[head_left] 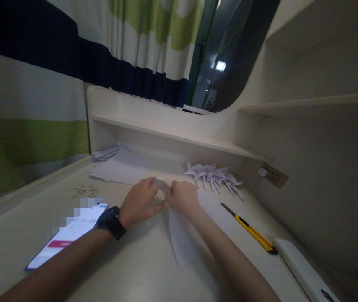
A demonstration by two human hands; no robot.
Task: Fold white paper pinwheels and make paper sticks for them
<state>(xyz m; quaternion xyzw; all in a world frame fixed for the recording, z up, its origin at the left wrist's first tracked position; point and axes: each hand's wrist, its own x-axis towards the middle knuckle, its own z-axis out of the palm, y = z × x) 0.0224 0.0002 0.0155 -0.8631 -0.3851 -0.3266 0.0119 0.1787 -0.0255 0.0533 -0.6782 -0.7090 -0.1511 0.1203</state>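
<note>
A roll of clear tape (162, 187) is held up between my two hands over the desk. My left hand (140, 201), with a dark watch on its wrist, is closed round the roll's left side. At the roll's right edge my right hand (182, 196) is closed, its fingertips pinched against the tape; whether a loose end is between them is hidden. Below my right hand and forearm lies a sheet of white paper (182, 245), partly covered by the arm.
A phone (56, 245) with a lit screen lies at left. On the right are a yellow utility knife (254, 235), blade out, and a long white object (301, 268). Paper pinwheels (212, 174), a paper stack (119, 165) and rolled paper sticks (108, 154) lie at the back, below a shelf (166, 135).
</note>
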